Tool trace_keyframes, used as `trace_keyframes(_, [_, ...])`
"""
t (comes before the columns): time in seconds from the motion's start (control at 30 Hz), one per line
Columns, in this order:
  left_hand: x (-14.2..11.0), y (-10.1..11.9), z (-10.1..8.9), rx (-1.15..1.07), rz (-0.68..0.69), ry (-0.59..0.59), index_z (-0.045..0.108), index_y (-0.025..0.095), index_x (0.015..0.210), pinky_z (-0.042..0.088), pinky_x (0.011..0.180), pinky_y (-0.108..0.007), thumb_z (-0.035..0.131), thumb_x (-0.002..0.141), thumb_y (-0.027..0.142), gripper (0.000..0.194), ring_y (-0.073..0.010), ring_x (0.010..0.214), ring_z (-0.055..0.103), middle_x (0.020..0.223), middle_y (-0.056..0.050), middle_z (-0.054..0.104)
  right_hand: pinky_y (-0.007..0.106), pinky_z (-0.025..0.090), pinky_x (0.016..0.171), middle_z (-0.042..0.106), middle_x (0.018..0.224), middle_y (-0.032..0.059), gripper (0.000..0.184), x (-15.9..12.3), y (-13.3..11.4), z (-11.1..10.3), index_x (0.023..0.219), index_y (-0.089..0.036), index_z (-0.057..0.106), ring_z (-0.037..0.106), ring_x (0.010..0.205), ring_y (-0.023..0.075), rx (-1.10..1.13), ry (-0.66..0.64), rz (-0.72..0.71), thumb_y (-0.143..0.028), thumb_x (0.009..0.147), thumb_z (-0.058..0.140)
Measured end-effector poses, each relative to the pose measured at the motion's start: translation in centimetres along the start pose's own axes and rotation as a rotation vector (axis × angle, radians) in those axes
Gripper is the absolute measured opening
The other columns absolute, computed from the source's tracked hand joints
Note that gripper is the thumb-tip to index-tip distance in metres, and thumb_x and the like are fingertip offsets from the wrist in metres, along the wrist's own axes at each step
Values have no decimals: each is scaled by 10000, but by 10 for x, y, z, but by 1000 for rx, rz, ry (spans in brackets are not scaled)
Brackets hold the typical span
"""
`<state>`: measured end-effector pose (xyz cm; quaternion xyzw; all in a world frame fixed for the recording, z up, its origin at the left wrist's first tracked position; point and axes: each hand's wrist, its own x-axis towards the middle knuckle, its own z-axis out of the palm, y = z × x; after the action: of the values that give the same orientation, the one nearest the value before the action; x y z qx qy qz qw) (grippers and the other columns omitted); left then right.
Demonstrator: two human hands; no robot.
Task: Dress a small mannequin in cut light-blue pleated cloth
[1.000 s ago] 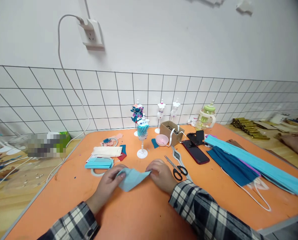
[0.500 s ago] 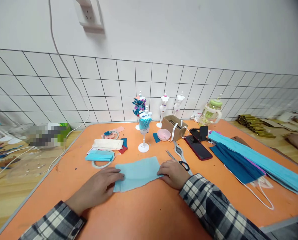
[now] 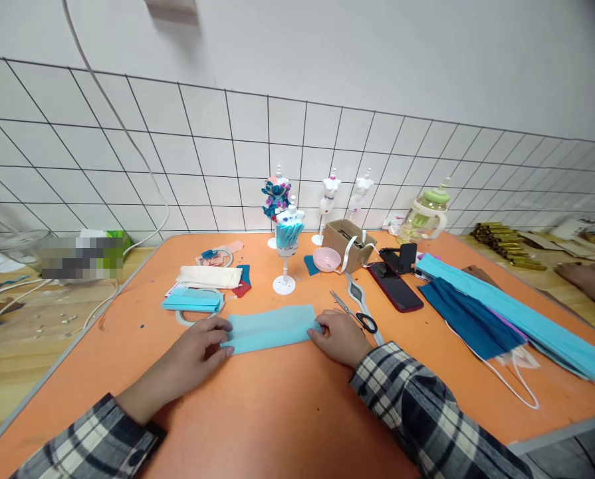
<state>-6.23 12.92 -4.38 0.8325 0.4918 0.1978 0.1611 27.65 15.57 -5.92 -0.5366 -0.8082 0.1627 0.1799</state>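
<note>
A light blue strip of thin fabric [image 3: 271, 327] lies on the orange table between my hands, its near edge straight like a fold. My left hand [image 3: 197, 349] pinches its left end between thumb and fingers. At the right end, my right hand [image 3: 338, 336] has thumb and fingers closed on the corner. Just beyond the strip stands a small white dress-form stand [image 3: 286, 249] wrapped in pleated blue material. Scissors [image 3: 354, 313] with black handles lie beside my right hand. Left of the strip is a folded blue face mask [image 3: 192, 301].
Further back are a flower-decorated dress form [image 3: 277, 196], two bare white ones, a pink bowl [image 3: 326, 259] and a cardboard box [image 3: 348, 243]. To the right lie a phone [image 3: 395, 287], a dark blue mask [image 3: 469, 318] and long light blue strips [image 3: 521, 319]. A bottle [image 3: 424, 216] stands behind.
The fabric's uneven near edge has been folded up, so the piece is narrower with a straight front edge. Both hands now grip its ends. The view has tilted down slightly.
</note>
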Motion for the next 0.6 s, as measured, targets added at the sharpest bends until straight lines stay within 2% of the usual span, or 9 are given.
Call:
trace_keyframes(0.1, [1, 1, 3, 45, -20, 15, 709, 213, 769, 532, 767, -319, 576, 894, 394, 257, -252, 943, 660, 1078, -85, 683, 295, 367, 675, 562, 682, -3, 345, 0, 0, 0, 615, -189, 519, 528, 717, 159, -4, -9, 13, -359, 883, 656])
trace_keyframes(0.27, [0, 3, 3, 137, -90, -11, 673, 205, 749, 531, 787, -379, 585, 868, 395, 241, -281, 949, 658, 1079, -91, 681, 288, 339, 656, 535, 667, -11, 317, 1, 0, 1, 616, -191, 491, 502, 700, 154, -18, -19, 27, -304, 843, 681])
trace_keyframes(0.33, [-1, 7, 2, 204, -115, 30, 685, 194, 913, 536, 835, -442, 620, 849, 395, 221, -325, 1004, 650, 1108, -114, 686, 285, 332, 649, 523, 664, -14, 310, 1, 0, 2, 617, -192, 483, 498, 698, 152, -26, -19, 27, -287, 833, 683])
trace_keyframes(0.37, [-2, 12, 2, 238, -99, 67, 676, 182, 1046, 528, 884, -478, 620, 854, 371, 275, -352, 1074, 634, 1162, -136, 679, 285, 331, 649, 521, 666, -13, 307, 1, 0, 2, 618, -193, 480, 498, 702, 153, -32, -16, 27, -283, 834, 679])
trace_keyframes(0.43, [-5, 24, 7, 283, 31, 118, 571, 167, 1333, 463, 1031, -521, 551, 903, 262, 441, -372, 1273, 544, 1350, -170, 613, 288, 332, 656, 522, 674, -10, 300, 1, -1, 2, 624, -194, 479, 499, 712, 157, -45, -8, 22, -280, 838, 670])
trace_keyframes(0.5, [-9, 39, 15, 297, 250, 76, 376, 205, 1535, 334, 1171, -505, 437, 958, 153, 582, -325, 1438, 407, 1542, -145, 479, 290, 335, 664, 528, 683, -8, 293, 0, -1, 2, 629, -195, 481, 503, 722, 160, -56, -3, 15, -280, 839, 668])
trace_keyframes(0.53, [-11, 48, 21, 294, 347, 19, 268, 233, 1590, 284, 1206, -491, 418, 983, 155, 630, -304, 1476, 360, 1599, -119, 416, 291, 336, 667, 533, 688, -7, 289, 0, -1, 2, 633, -195, 485, 506, 726, 162, -61, -1, 12, -281, 839, 668])
trace_keyframes(0.6, [-13, 62, 33, 285, 387, -50, 118, 246, 1627, 230, 1227, -514, 465, 1015, 309, 707, -323, 1509, 298, 1653, -114, 316, 294, 339, 670, 539, 693, -5, 285, 0, -1, 3, 637, -196, 493, 512, 731, 166, -71, 2, 5, -288, 838, 673])
